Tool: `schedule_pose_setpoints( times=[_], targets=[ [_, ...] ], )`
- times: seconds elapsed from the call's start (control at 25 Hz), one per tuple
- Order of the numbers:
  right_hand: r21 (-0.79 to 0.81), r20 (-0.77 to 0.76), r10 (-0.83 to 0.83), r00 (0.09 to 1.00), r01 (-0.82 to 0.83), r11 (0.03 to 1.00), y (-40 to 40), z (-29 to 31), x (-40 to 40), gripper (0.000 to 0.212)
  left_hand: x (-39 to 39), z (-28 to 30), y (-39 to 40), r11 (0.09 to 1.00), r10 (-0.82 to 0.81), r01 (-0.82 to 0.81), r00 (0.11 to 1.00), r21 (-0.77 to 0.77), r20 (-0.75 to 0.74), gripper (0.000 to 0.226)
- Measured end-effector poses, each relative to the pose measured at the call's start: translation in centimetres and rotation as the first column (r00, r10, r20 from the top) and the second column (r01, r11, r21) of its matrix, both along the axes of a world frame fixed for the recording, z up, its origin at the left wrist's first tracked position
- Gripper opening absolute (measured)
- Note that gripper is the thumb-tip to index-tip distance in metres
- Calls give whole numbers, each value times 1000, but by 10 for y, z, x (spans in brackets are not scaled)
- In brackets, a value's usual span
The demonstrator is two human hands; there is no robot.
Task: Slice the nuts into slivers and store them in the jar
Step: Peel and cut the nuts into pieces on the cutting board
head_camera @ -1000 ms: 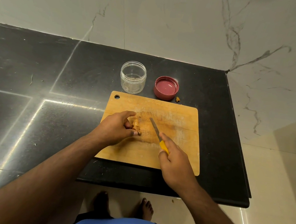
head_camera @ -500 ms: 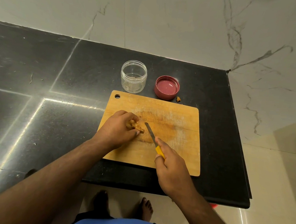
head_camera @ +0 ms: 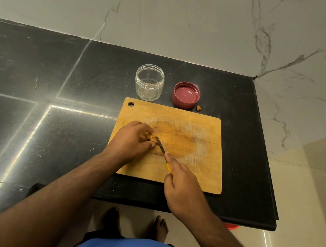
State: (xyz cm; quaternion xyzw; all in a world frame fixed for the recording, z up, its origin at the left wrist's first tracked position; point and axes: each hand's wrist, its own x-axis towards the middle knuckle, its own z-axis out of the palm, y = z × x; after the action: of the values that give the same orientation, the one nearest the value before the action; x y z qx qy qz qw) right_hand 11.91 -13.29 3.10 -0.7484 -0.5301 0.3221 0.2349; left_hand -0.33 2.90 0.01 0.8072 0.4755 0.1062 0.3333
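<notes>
- You are in the slicing step: your left hand (head_camera: 129,142) curls its fingers round a small clump of nuts (head_camera: 148,137) and pins it to the cutting board (head_camera: 193,166), thumb tucked low beside it.
- Your right hand (head_camera: 183,194) grips the yellow-handled knife (head_camera: 162,149), forefinger stretched along the spine; the blade tip lies right against the nuts, just beside your left fingertips.
- Whether the edge has already bitten into the nut cannot be told; the fingers hide the contact.
- The jar (head_camera: 149,82) stands open on the dark surface (head_camera: 63,72) just beyond the board's far edge. It looks nearly bare inside, a few dark specks at the bottom at most, so storing seems barely begun.
- Its red lid (head_camera: 186,95) lies upturned just beside the jar, and one stray nut piece (head_camera: 199,108) sits on the surface next to the lid.
- The next move calls for a short, controlled draw of the blade through the nut, taking a thin sliver off the exposed end.
- Keep your left fingertips curled back: the knife works very close to them, and a hard nut may skid or pop out sideways.
- Later, gather the slivers and remember the stray piece by the lid.
</notes>
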Motion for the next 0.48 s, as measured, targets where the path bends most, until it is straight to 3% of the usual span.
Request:
schedule_pose_setpoints(
  times=[0.48],
  targets=[
    [16, 32, -6, 999, 5, 1000, 3, 1, 2, 53, 0, 0, 1, 1000, 2, -2, 1000, -4, -15, 38]
  ],
)
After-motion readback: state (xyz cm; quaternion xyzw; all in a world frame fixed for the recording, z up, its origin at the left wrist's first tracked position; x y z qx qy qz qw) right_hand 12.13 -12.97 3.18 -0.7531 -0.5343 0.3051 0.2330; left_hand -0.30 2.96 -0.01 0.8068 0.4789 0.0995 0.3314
